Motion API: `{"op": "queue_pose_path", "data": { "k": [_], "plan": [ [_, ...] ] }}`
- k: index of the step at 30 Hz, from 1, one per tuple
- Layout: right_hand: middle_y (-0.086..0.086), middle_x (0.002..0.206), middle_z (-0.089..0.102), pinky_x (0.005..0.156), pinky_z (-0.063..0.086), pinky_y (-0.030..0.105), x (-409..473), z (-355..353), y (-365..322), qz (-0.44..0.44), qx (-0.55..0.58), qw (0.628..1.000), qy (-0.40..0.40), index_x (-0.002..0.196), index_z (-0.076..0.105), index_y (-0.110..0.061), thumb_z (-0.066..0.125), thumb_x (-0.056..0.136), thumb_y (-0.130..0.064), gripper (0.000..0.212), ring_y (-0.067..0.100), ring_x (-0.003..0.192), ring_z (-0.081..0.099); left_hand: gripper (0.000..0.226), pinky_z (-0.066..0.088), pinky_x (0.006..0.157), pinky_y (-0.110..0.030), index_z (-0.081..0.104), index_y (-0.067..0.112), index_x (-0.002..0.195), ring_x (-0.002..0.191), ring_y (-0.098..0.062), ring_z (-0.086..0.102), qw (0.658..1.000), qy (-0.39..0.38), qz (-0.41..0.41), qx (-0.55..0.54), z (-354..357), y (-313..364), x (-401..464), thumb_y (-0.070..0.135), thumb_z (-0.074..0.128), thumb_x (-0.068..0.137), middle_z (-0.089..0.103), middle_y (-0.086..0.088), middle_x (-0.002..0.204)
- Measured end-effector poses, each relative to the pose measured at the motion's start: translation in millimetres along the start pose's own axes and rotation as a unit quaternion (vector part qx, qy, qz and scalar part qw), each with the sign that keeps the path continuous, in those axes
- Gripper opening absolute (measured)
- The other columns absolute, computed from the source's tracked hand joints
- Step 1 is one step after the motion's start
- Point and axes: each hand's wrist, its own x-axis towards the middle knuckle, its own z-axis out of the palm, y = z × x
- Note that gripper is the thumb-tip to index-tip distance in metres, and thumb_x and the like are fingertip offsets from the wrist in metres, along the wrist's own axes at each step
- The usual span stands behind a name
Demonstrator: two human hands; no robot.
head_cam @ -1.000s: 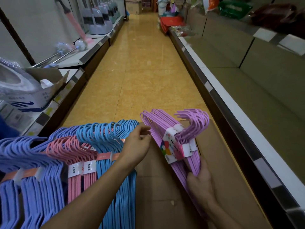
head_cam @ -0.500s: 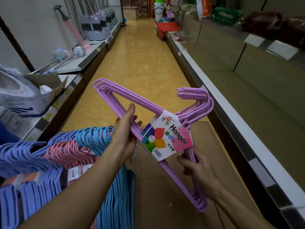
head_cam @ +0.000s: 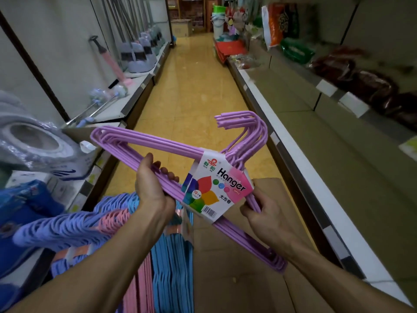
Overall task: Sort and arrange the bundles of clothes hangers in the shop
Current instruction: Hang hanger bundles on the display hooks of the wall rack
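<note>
Both hands hold the purple hanger bundle (head_cam: 171, 152) in the air above the open cardboard box (head_cam: 266, 190), over the aisle. The left hand (head_cam: 151, 187) curls its fingers around one rod; the right hand (head_cam: 259, 212) pinches the rods beside the paper label (head_cam: 216, 188). If that label tears or slips, the hangers could fan apart — and the hooks could snag the blue and pink bundles (head_cam: 167, 263) below. The long axis runs from upper left to lower right, with the hooks pointing up and away.

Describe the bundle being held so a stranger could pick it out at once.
In the shop aisle, above the cardboard box, both hands hold one hanger bundle. It is lilac with a white "Hanger" label; the bundles beside it are blue and pink.
</note>
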Motion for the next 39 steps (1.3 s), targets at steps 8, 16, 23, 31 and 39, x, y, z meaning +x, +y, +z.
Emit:
{"op": "queue_pose_path", "data": {
  "k": [8,16,23,31,39],
  "plan": [
    [-0.004,0.1,0.07,0.084,0.056,0.043,-18,-87,-203,-0.033,0.016,0.999,-0.031,0.11,0.063,-0.031,0.059,0.096,-0.016,0.022,0.019,0.093,0.065,0.025,0.034,0.052,-0.026,0.048,0.018,0.076,0.046,-0.011,0.037,0.999,-0.034,0.026,0.002,109,169,-96,0.033,0.05,0.096,0.035,0.003,0.062],
    [-0.008,0.082,0.068,0.07,0.053,0.04,-10,-168,-453,-0.12,-0.003,0.992,0.029,0.102,0.063,-0.035,0.055,0.098,-0.021,0.017,0.012,0.074,0.062,0.028,0.034,0.051,-0.025,0.041,0.02,0.071,0.047,-0.012,0.037,0.994,-0.035,0.106,-0.015,256,383,-200,0.03,0.051,0.095,0.038,0.004,0.057],
    [-0.009,0.057,0.05,0.046,0.032,0.014,-26,-234,-654,-0.157,-0.027,0.986,0.054,0.083,0.061,-0.03,0.055,0.093,-0.02,0.016,0.003,0.05,0.044,0.032,0.037,0.052,-0.024,0.042,0.021,0.067,0.047,-0.011,0.039,0.987,-0.078,0.14,-0.012,346,549,-289,0.03,0.05,0.097,0.037,0.004,0.058],
    [-0.003,0.082,0.067,0.068,0.051,0.046,-64,-260,-801,-0.192,-0.09,0.965,0.155,0.107,0.063,-0.035,0.055,0.088,-0.013,0.03,0.026,0.08,0.061,0.038,0.056,0.092,-0.044,0.058,0.008,0.128,0.114,-0.031,0.065,0.978,-0.142,0.153,-0.029,376,670,-379,0.032,0.05,0.099,0.07,-0.014,0.119],
    [-0.012,0.075,0.067,0.068,0.052,0.039,-94,-263,-864,-0.214,-0.052,0.968,0.125,0.101,0.065,-0.038,0.061,0.084,-0.028,0.02,0.021,0.076,0.063,0.032,0.048,0.042,-0.018,0.047,0.014,0.075,0.039,-0.009,0.059,0.974,-0.121,0.184,-0.057,372,721,-463,0.025,0.042,0.105,0.056,0.003,0.043]
  ]
}}
